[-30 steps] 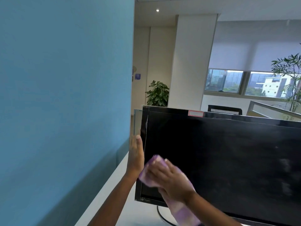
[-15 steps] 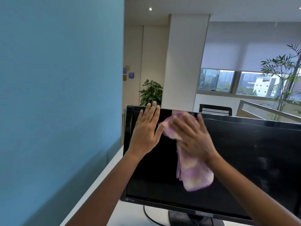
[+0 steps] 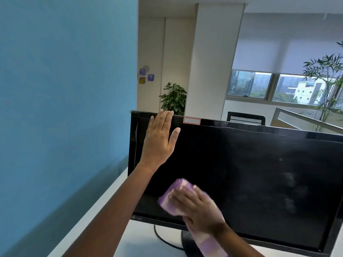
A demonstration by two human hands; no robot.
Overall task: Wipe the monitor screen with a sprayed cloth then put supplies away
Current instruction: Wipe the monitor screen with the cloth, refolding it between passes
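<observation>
The monitor (image 3: 250, 173) stands upright on the white worktop (image 3: 115, 210) on a dark stand (image 3: 187, 240). Its wide black screen is unlit, with a glossy black bezel all round. A small white label (image 3: 192, 120) with a red border sits on the top bezel, left of centre. Faint pale smudges show on the right part of the screen. The cloth (image 3: 181, 184) is purple with paler patches, bunched and motion-blurred. It lies against the lower left of the screen under the flat fingers of the right hand (image 3: 196, 206), and its loose end hangs below the bottom bezel.
</observation>
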